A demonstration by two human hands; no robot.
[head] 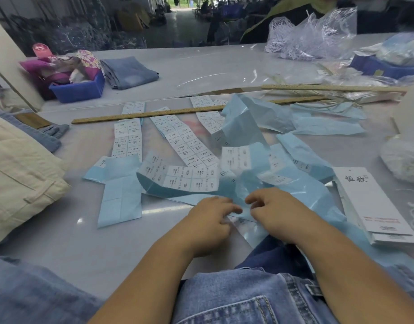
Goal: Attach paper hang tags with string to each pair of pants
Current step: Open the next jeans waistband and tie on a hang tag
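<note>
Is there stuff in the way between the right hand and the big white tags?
Only loose blue backing paper lies on the table between the right hand and the white hang tags. It is flat and light, so the hand could likely pass over it. Nothing solid blocks the way. The left hand is on the other side.

Head camera, one view, facing forward and down.
It looks from close above the table; forearms enter at 6 o'clock, the hall lies far off at 12 o'clock.

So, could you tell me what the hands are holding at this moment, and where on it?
Both the left hand and right hand pinch the near edge of a blue backing sheet with their fingertips.
</note>
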